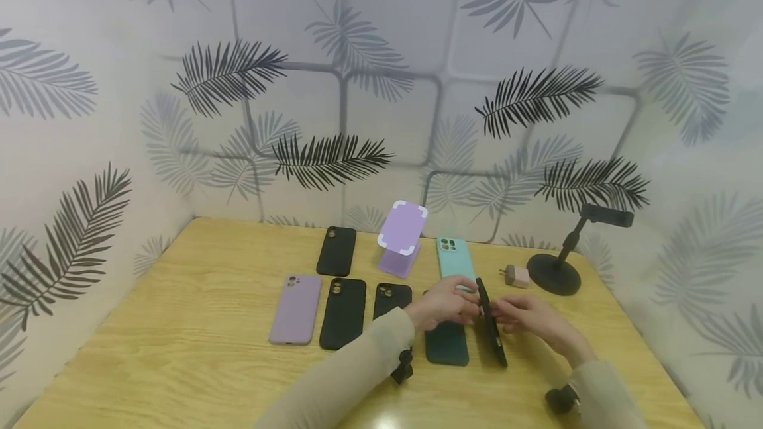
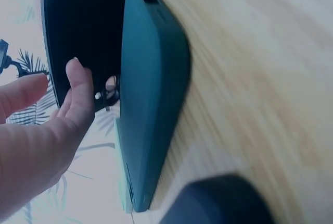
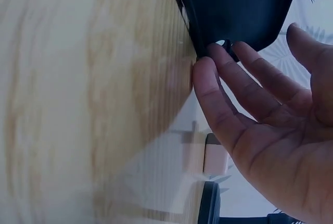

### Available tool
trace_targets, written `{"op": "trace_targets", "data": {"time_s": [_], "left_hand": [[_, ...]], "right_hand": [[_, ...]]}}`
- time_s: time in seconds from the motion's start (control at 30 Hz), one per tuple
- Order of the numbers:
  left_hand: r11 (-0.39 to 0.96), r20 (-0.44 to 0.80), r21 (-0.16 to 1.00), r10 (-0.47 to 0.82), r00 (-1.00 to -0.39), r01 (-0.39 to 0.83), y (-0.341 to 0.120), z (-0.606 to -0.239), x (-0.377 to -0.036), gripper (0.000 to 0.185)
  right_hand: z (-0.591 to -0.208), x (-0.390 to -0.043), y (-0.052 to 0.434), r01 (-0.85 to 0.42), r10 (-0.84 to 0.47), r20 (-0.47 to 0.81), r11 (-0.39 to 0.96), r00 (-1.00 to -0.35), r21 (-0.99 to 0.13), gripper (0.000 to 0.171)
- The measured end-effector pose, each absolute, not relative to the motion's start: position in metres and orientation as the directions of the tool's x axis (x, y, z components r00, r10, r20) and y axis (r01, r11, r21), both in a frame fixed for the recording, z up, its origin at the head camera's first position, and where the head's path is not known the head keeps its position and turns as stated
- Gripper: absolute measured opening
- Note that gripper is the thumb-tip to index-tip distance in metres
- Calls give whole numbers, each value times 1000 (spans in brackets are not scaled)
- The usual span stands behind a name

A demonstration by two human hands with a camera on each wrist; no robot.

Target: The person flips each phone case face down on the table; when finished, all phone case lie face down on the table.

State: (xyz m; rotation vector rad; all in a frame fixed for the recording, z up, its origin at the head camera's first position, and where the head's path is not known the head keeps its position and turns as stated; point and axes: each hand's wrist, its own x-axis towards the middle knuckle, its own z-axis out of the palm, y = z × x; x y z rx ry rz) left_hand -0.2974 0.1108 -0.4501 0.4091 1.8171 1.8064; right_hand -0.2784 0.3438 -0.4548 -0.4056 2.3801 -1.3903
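Black case on edge: a black phone case (image 1: 491, 323) stands on its long edge on the bench (image 1: 197, 349), held upright between both hands, just right of the dark green case.
Left hand: the left hand (image 1: 448, 302) touches the upper part of the black case from its left side; in the left wrist view its fingers (image 2: 78, 96) lie straight against the case's inner face (image 2: 86, 31), loosely spread, not curled round it.
Right hand: the right hand (image 1: 527, 316) meets the black case from its right side; in the right wrist view the fingertips (image 3: 208, 75) press the case's lower corner (image 3: 239, 10) where it meets the bench, fingers extended, palm open.
Dark green case: a dark green case (image 1: 447, 343) lies flat, touching or just beside the black case's left side; partly under the left hand.
Mint case: a mint case (image 1: 454, 255) lies flat, just behind the left hand.
Row left of dark green case: a small black case (image 1: 392, 300), a larger black case (image 1: 343, 313), a lilac case (image 1: 295, 308), all flat.
Behind that row: a further black case (image 1: 336, 250) and a lilac stand (image 1: 402, 237).
Right of mint case: a pink charger plug (image 1: 516, 275), then a black holder on a round base (image 1: 557, 263).
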Motion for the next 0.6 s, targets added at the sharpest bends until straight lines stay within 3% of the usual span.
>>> {"op": "trace_targets", "data": {"time_s": [0.6], "left_hand": [[59, -178, 983, 570, -802, -176, 112, -447, -284, 53]], "right_hand": [[-453, -275, 331, 20, -397, -209, 429, -894, -903, 59]]}}
